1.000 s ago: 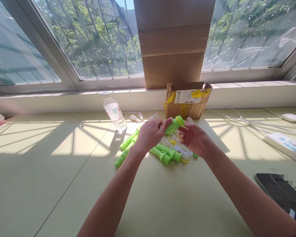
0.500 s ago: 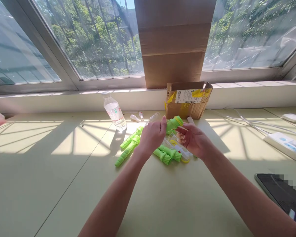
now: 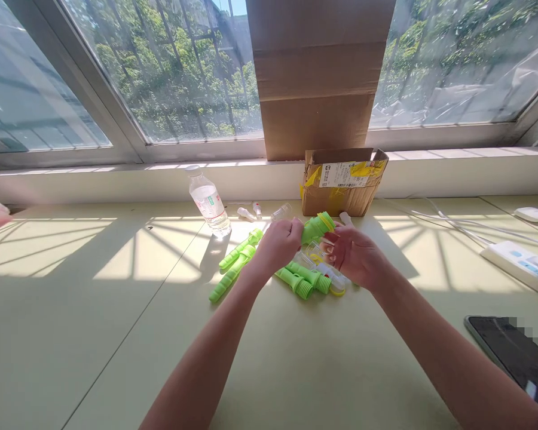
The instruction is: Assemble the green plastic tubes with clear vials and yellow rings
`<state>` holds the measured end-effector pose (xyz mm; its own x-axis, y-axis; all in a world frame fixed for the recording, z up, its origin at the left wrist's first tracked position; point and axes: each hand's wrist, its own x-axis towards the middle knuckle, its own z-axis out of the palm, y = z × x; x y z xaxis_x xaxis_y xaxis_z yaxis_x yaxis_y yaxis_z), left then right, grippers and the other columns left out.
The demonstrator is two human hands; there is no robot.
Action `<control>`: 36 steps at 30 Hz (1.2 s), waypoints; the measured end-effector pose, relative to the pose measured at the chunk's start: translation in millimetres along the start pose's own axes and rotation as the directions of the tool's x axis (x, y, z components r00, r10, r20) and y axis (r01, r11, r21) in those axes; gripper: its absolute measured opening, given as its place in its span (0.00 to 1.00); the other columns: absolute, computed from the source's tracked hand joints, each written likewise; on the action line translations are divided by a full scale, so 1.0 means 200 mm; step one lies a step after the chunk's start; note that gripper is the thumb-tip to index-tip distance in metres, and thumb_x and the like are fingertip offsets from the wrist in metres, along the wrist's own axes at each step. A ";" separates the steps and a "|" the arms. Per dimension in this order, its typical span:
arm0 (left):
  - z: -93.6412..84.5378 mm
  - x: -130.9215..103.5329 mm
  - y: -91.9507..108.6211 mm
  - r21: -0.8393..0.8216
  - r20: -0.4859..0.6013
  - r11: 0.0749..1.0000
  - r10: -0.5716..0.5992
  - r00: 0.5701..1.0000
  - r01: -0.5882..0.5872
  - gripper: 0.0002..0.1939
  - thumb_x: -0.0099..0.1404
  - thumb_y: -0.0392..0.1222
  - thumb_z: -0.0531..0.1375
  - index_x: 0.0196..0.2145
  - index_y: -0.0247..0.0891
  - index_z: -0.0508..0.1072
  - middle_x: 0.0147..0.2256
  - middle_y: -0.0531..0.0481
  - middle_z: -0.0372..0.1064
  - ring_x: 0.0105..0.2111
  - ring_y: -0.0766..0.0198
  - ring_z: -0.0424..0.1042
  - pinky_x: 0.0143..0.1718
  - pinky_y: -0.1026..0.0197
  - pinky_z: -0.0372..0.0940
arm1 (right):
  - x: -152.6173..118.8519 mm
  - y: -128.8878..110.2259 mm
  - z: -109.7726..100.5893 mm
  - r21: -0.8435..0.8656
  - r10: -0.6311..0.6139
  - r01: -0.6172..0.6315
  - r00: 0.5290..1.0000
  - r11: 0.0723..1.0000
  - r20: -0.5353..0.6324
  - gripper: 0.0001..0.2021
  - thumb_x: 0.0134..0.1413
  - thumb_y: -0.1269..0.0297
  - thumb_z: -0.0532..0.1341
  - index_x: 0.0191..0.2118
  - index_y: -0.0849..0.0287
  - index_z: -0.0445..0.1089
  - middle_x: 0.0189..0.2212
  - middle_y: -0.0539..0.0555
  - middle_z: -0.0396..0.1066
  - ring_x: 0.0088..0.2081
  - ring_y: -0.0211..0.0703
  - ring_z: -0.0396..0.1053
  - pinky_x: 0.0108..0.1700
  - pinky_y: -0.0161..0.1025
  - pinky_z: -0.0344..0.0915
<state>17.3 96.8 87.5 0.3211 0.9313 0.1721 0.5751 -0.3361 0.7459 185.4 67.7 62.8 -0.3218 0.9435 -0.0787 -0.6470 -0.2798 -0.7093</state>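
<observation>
My left hand [image 3: 280, 242] is closed round a light-green plastic handle [image 3: 314, 229], whose wide threaded end points right and up. A yellow ring [image 3: 327, 221] sits around that end. My right hand [image 3: 356, 254] has its fingertips at the ring, thumb and fingers bent about its lower edge; the palm faces left. Under the hands lie more green handles with threaded ends [image 3: 311, 279], clear plastic pieces [image 3: 334, 276] and a yellow loop [image 3: 338, 292]. Two other green handles [image 3: 233, 272] lie left of my left wrist.
Behind the hands stands an open cardboard box [image 3: 341, 194]. A water bottle [image 3: 210, 206], small white parts [image 3: 246, 214] and a clear cup [image 3: 281, 211] are at the back. On the right are a power strip [image 3: 520, 263], cables and a phone [image 3: 511, 352].
Both hands stay almost in place. The threaded end of the handle has shifted very slightly right and down, and my right fingers have turned a little at the ring.
</observation>
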 end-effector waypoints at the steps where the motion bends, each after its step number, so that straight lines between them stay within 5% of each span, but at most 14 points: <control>1: 0.00 0.00 0.00 -0.043 0.047 0.999 -0.023 0.999 0.025 0.28 0.67 0.49 0.41 0.12 0.38 0.57 0.12 0.51 0.56 0.14 0.69 0.55 0.18 0.62 0.50 | 0.00 0.00 0.01 -0.003 -0.004 0.004 1.000 1.000 0.019 0.08 0.44 0.68 0.63 0.34 0.53 0.69 0.28 0.44 0.69 0.23 0.30 0.62 0.23 0.29 0.60; 5: -0.02 -0.01 -0.01 -0.178 0.230 0.979 -0.060 0.971 0.103 0.27 0.67 0.53 0.42 0.15 0.38 0.60 0.11 0.53 0.54 0.11 0.70 0.53 0.14 0.63 0.50 | -0.01 -0.01 0.02 -0.034 -0.006 0.009 0.996 0.999 0.093 0.12 0.44 0.68 0.61 0.38 0.52 0.70 0.30 0.44 0.70 0.23 0.31 0.62 0.22 0.30 0.60; 8: -0.02 -0.01 0.00 -0.229 0.267 0.968 -0.044 0.963 0.108 0.26 0.67 0.55 0.41 0.19 0.38 0.62 0.12 0.54 0.55 0.11 0.70 0.53 0.14 0.64 0.51 | -0.01 -0.02 0.02 -0.053 -0.019 0.024 0.996 0.998 0.091 0.12 0.43 0.68 0.61 0.38 0.52 0.70 0.29 0.45 0.70 0.21 0.30 0.60 0.22 0.29 0.60; 13: -0.03 -0.02 0.03 -0.247 0.201 0.969 0.080 0.976 -0.029 0.20 0.67 0.54 0.44 0.28 0.39 0.63 0.21 0.54 0.62 0.18 0.69 0.61 0.20 0.65 0.56 | -0.01 -0.04 0.01 -0.054 -0.060 0.062 0.997 0.997 0.042 0.11 0.44 0.67 0.60 0.37 0.50 0.70 0.36 0.45 0.73 0.21 0.29 0.59 0.22 0.30 0.61; 17: -0.04 -0.03 0.05 -0.060 0.093 0.989 0.143 0.985 -0.138 0.18 0.63 0.58 0.51 0.36 0.40 0.66 0.27 0.55 0.64 0.24 0.69 0.62 0.25 0.65 0.56 | 0.00 -0.05 0.01 -0.050 -0.098 0.098 0.995 0.994 0.000 0.11 0.45 0.67 0.60 0.38 0.50 0.70 0.42 0.45 0.72 0.20 0.28 0.59 0.22 0.29 0.61; 23: -0.01 -0.02 0.03 0.071 0.024 0.965 0.251 0.968 -0.252 0.19 0.64 0.58 0.50 0.31 0.39 0.67 0.22 0.57 0.57 0.23 0.70 0.54 0.25 0.66 0.50 | 0.00 -0.05 0.00 0.013 -0.088 0.088 0.996 0.996 -0.022 0.04 0.46 0.68 0.61 0.30 0.52 0.68 0.34 0.43 0.72 0.21 0.29 0.60 0.23 0.29 0.62; 36: -0.02 -0.03 0.05 -0.079 0.090 0.974 0.221 0.971 -0.214 0.21 0.64 0.58 0.50 0.25 0.37 0.61 0.21 0.58 0.46 0.21 0.72 0.48 0.22 0.66 0.45 | 0.01 -0.05 -0.03 0.032 -0.054 0.055 0.998 0.998 -0.040 0.08 0.45 0.68 0.62 0.35 0.51 0.68 0.32 0.43 0.72 0.20 0.29 0.60 0.23 0.29 0.63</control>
<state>18.9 88.1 96.8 0.5071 0.8172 0.2739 0.4312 -0.5157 0.7403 195.1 72.6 65.8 -0.2585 0.9636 -0.0689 -0.6852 -0.2332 -0.6900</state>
